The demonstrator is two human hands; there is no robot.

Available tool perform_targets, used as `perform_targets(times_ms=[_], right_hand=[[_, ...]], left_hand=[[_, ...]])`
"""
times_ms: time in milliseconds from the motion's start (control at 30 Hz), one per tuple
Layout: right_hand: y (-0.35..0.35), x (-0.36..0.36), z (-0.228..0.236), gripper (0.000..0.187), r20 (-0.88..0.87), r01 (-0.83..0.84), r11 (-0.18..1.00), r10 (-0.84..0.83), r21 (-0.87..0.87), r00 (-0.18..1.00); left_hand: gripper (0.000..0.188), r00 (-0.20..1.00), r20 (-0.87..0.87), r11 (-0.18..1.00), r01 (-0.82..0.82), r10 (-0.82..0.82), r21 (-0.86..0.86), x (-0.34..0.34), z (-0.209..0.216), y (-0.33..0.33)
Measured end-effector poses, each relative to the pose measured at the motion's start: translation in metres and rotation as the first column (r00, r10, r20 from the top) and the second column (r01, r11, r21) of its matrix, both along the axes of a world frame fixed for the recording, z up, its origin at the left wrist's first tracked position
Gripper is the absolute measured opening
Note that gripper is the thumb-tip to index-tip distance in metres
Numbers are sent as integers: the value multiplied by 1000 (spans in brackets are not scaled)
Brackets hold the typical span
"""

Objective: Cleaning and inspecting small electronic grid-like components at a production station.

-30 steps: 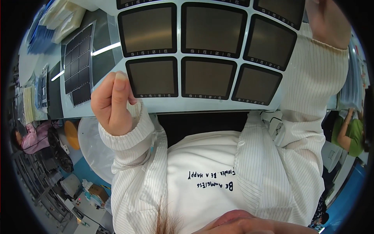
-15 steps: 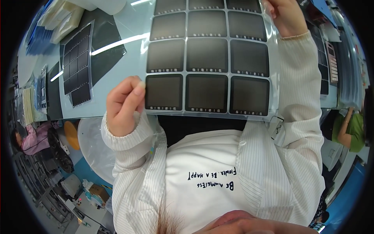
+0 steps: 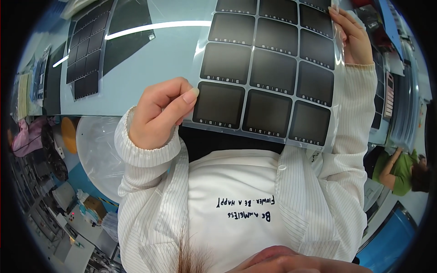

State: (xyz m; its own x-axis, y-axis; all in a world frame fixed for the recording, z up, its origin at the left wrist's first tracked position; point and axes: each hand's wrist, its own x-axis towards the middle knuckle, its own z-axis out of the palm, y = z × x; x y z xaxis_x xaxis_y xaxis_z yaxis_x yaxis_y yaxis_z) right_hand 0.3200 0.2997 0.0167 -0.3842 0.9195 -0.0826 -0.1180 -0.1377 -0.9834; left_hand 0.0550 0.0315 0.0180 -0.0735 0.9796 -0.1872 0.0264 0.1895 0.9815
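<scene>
Clear plastic sheet with dark rectangular panels, three across, is up in both hands, crossing the bench's near edge in view; can't tell if it touches the top. Left hand: thumb and curled fingers pinching the sheet's left edge by the near corner. Right hand: gripping the right edge farther up, thumb partly hidden. Similar panelled sheet lies toward the bench's left end, black flat piece just right of it. Clear-lined round bin below the near edge, left.
</scene>
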Motion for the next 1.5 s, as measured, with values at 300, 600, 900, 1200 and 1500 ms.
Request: perform_targets(times_ms=[300, 600, 900, 1200, 1500], right_hand=[[-5, -1, 11, 3, -45, -3, 998, 0, -64, 999], [-1, 7, 10, 5, -29, -18, 999, 17, -40, 999], [1, 6, 6, 6, -95, -62, 997, 58, -43, 994], [-1, 6, 0, 8, -150, -50, 998, 46, -23, 988], [-9, 1, 6, 12, -147, 12, 999, -17, -31, 989]], left_hand=[[26, 999, 30, 999, 30, -30, -17, -2, -1, 3], [26, 997, 56, 998, 50, -48, -24, -2, -2, 4], [25, 994, 62, 996, 84, -85, 19, -2, -2, 3], [25, 994, 24, 994, 103, -104, 41, -3, -2, -2], [25, 984, -20, 979, 180, -179, 90, -7, 1, -1]])
